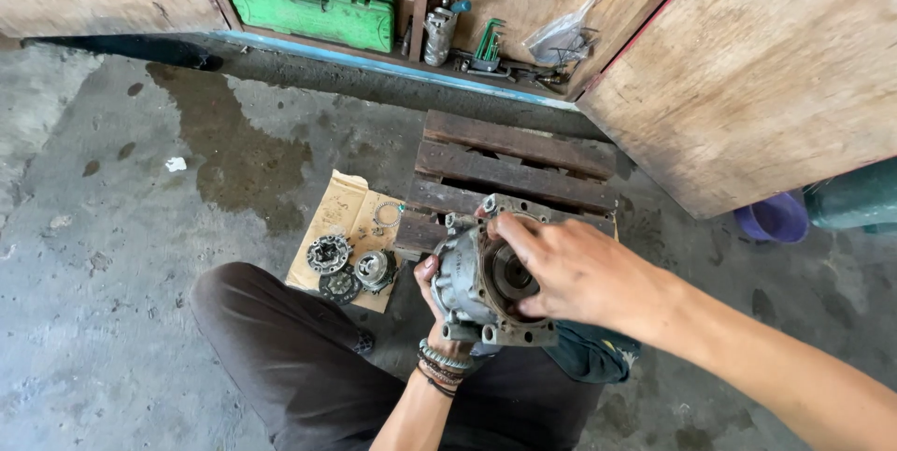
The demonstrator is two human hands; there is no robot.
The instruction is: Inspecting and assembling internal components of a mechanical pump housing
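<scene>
My left hand (434,306) grips a grey metal housing (462,283) from below, holding it over my lap with its round opening facing up and right. My right hand (570,269) lies across the open face, fingers curled over the rim and reaching toward the dark bore (511,275). Bead bracelets circle my left wrist. The far side of the housing is hidden behind my right hand.
Small round metal parts (353,269) and a ring (387,215) lie on a piece of cardboard (341,213) on the concrete floor. A wooden pallet (514,171) sits ahead. A green tool case (308,7), hex keys (488,44), a purple bucket (774,219).
</scene>
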